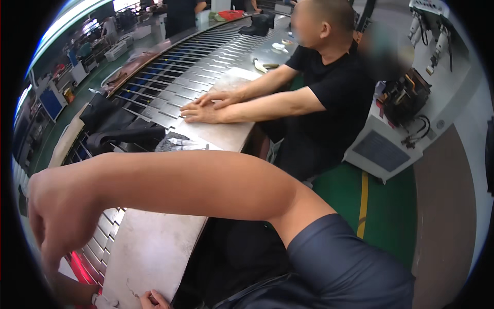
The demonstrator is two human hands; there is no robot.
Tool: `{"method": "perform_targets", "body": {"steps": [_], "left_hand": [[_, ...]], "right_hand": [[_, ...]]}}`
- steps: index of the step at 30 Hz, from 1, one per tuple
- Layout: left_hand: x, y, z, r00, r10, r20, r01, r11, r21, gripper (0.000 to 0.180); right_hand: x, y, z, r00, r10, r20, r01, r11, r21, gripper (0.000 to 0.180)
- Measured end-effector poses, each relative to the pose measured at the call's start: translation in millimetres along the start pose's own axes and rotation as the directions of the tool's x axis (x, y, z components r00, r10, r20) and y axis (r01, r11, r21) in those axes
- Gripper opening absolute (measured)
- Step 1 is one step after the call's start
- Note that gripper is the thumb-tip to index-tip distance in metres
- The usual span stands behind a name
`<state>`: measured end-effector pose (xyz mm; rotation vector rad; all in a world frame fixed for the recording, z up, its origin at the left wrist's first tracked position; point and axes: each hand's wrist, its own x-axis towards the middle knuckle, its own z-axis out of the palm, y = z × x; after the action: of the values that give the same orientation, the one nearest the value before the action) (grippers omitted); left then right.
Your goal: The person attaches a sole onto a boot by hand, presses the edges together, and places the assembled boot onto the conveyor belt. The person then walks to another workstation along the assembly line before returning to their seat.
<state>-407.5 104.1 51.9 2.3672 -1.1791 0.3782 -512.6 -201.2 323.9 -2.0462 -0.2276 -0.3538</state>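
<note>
My right arm, in a dark blue sleeve, stretches across the view to the left. At its end my right hand [67,216] hangs over the roller conveyor [105,232], fingers bent downward. The fingertips blur into the dark rim, so any held thing is hidden. Below it lies a bright red item [81,268]. Fingers at the lower edge, apparently my left hand [154,299], rest curled together on the pale metal tabletop [154,244]. Most of that hand is cut off. At the lower left another bare forearm [74,289] shows, its owner unclear.
To the right a person in a black shirt [334,82] lays both hands on the worktop. Black pieces [126,134] and a grey cloth with white items [188,144] lie beyond my forearm. A white machine cabinet [381,149] stands on the green floor [334,201].
</note>
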Motion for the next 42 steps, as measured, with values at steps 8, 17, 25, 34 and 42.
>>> {"method": "perform_targets", "body": {"steps": [8,17,25,34,42], "left_hand": [[4,-7,-6,1.0,-0.001,0.01,0.001,0.999,-0.036,0.025],[4,-4,-7,0.993,-0.077,0.089,0.077,0.997,0.003,0.028],[3,1,-10,0.988,-0.131,0.08,0.128,0.991,0.042,0.029],[-4,-28,4,0.996,-0.087,-0.028,0.085,0.995,-0.053,0.017],[22,-23,25,0.999,-0.041,0.023,0.044,0.988,-0.15,0.013]], "right_hand": [[-65,96,64,0.996,0.037,0.077,-0.039,0.999,0.015,0.034],[-247,209,178,0.821,0.571,-0.023,-0.477,0.662,-0.578,0.051],[-289,246,203,0.634,0.608,-0.477,-0.773,0.483,-0.411,0.058],[-238,266,237,0.763,0.574,-0.298,-0.605,0.471,-0.642,0.042],[-218,270,279,0.839,0.535,-0.097,-0.524,0.748,-0.407,0.048]]}}
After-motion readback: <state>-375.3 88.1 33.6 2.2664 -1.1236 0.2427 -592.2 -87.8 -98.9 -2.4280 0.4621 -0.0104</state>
